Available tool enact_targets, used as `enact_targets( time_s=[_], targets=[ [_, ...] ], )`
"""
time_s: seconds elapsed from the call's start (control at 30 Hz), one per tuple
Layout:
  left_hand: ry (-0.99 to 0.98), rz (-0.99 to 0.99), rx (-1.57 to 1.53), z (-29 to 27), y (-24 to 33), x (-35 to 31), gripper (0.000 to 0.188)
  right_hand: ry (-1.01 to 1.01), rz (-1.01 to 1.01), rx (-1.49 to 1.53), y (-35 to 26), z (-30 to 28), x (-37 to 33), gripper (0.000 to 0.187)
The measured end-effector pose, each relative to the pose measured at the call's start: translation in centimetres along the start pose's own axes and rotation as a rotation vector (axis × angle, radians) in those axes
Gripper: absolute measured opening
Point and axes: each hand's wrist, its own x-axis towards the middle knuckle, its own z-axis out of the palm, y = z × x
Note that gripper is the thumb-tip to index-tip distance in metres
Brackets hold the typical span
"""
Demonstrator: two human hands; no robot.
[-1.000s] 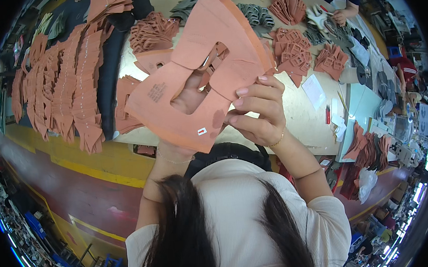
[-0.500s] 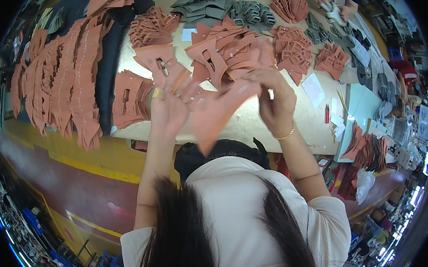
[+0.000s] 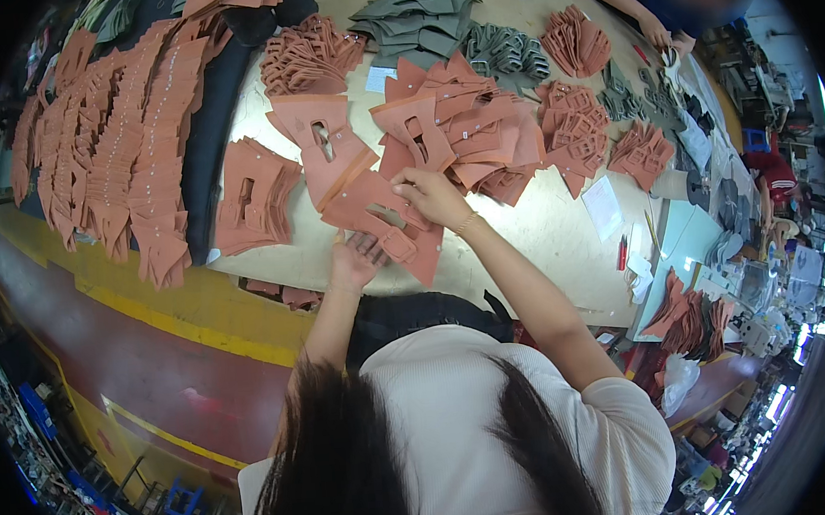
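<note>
A salmon-coloured cut fabric piece (image 3: pixel 356 202) with a long slot and a smaller pocket-like frame hangs over the table's near edge. My right hand (image 3: pixel 435 199) is closed on its upper right part, fingers pinched together. Beside its lower left edge, my left hand (image 3: pixel 357 259) lies palm up with the fingers apart, the fingertips partly under the piece. Just beyond, another slotted salmon piece (image 3: pixel 327 153) lies flat and touches or overlaps the held one. A stack of similar slotted pieces (image 3: pixel 253 197) rests to the left.
Heaped salmon pieces (image 3: pixel 480 128) fill the table's middle, with grey-green pieces (image 3: pixel 415 18) behind. Long salmon bundles (image 3: pixel 128 153) drape over a dark surface at left. A paper sheet (image 3: pixel 603 208) and a red pen (image 3: pixel 623 252) lie at right. A co-worker's hands (image 3: pixel 667 37) work at the far right.
The fabric piece, blurred and folded between my hands before, is now spread out flatter and farther forward. My right hand has moved left and across; my left hand has dropped lower, beside the piece.
</note>
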Motion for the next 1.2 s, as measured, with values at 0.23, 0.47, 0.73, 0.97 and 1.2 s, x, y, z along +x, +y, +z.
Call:
enact_targets(
  time_s=[0.23,0.47,0.73,0.97,1.2],
  targets=[
    [0.021,0.009,0.034,1.5,0.2,-0.2,0.07,0.231,-0.164,-0.286,2.5,1.0,0.7,0.022],
    [0.068,0.164,0.134,2.9,-2.1,2.9,0.046,0.425,-0.08,-0.554,1.6,-4.4,-0.3,0.032],
    [0.07,0.106,0.304,1.0,-4.1,1.9,0.043,0.212,-0.216,-0.779,2.6,-5.4,0.6,0.033],
    [0.242,0.176,0.693,0.4,-1.4,-2.2,0.029,0.269,-0.122,-0.049,0.5,-8.9,-1.8,0.022],
    [-0.108,0.837,0.978,6.8,1.6,1.9,0.027,0.135,-0.121,0.286,-3.6,-15.9,-11.7,0.013]
  ],
)
